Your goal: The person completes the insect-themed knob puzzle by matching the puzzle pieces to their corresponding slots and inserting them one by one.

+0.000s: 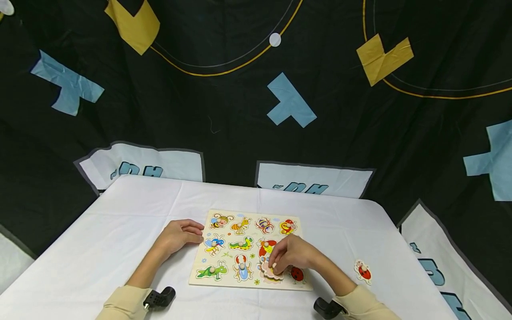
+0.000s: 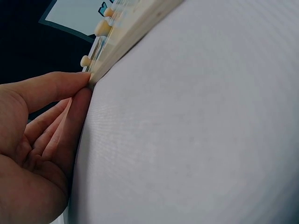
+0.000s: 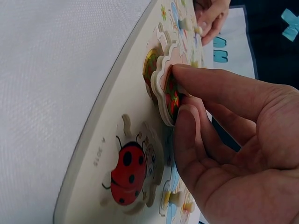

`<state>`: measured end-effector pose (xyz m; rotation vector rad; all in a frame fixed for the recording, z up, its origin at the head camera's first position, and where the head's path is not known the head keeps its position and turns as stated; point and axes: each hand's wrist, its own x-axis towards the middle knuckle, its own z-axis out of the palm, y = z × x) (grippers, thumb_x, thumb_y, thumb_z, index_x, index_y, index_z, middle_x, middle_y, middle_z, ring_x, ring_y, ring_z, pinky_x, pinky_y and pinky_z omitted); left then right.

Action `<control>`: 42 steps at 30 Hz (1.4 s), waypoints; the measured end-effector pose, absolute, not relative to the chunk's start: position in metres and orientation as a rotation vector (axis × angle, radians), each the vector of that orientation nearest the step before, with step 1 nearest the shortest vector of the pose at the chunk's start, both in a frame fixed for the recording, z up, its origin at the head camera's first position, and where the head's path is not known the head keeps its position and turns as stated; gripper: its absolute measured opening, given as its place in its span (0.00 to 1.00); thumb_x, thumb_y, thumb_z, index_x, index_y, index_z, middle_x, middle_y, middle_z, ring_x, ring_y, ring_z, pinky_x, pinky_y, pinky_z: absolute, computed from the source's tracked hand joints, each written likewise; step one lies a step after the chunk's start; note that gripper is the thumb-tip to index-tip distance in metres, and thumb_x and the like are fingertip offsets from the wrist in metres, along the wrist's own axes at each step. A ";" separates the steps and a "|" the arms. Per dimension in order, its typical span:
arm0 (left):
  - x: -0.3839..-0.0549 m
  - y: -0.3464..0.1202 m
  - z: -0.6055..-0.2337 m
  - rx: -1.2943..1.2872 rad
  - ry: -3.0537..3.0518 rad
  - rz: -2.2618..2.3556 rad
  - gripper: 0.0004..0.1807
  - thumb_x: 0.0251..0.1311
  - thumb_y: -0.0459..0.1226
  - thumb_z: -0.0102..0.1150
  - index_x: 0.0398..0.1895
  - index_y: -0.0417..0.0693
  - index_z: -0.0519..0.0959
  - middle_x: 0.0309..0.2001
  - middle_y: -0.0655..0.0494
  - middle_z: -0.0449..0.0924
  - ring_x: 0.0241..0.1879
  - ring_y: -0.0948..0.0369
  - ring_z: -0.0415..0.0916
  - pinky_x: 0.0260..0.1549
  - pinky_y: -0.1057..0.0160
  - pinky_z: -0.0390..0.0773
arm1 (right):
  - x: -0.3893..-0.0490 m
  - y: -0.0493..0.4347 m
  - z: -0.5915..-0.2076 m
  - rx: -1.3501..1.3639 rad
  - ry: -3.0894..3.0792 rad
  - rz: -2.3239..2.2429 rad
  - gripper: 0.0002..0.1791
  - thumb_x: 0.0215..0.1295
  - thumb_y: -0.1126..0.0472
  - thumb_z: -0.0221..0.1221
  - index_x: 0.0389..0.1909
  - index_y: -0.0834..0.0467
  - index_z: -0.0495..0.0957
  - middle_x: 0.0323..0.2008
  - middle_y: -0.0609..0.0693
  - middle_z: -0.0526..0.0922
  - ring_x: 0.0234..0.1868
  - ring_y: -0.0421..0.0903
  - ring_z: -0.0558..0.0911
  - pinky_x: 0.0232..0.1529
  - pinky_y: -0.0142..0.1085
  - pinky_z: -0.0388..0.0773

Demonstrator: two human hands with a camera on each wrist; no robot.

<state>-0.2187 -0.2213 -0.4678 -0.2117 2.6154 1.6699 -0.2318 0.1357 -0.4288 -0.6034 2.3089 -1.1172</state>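
Observation:
A wooden knob puzzle board with bright insect pictures lies on the table. My right hand pinches a scalloped puzzle piece between thumb and fingertips. In the right wrist view this piece is tilted over its matching picture, partly overlapping it; its knob is hidden by my fingers. Beside it, an empty recess shows a printed ladybug. My left hand is at the board's left edge, thumb and finger touching it with fingers nearly straight. Off to the right lies a loose ladybug piece.
Other knobbed pieces, such as a green caterpillar and a stag beetle, sit in the board. A white cloth covers the table. Behind it hangs a dark patterned curtain.

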 end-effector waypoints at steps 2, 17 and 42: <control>-0.219 -0.221 -0.468 -0.207 2.618 1.669 0.21 0.47 0.32 0.75 0.47 0.39 0.85 0.34 0.53 0.89 0.35 0.64 0.82 0.36 0.68 0.77 | -0.231 0.135 -0.429 -0.614 2.299 -1.113 0.08 0.44 0.71 0.74 0.26 0.59 0.88 0.19 0.45 0.81 0.22 0.38 0.75 0.25 0.32 0.70; -0.220 -0.219 -0.466 -0.196 2.616 1.676 0.20 0.47 0.32 0.75 0.47 0.38 0.84 0.34 0.53 0.89 0.34 0.64 0.82 0.35 0.68 0.77 | -0.227 0.130 -0.432 -0.650 2.279 -1.078 0.08 0.42 0.73 0.74 0.25 0.59 0.88 0.19 0.46 0.82 0.23 0.38 0.75 0.26 0.32 0.70; -0.219 -0.219 -0.467 -0.236 2.619 1.656 0.21 0.47 0.33 0.75 0.47 0.38 0.84 0.34 0.53 0.89 0.35 0.63 0.81 0.36 0.66 0.77 | -0.227 0.129 -0.434 -0.629 2.284 -1.068 0.08 0.43 0.71 0.75 0.25 0.58 0.89 0.19 0.45 0.82 0.24 0.38 0.76 0.28 0.32 0.71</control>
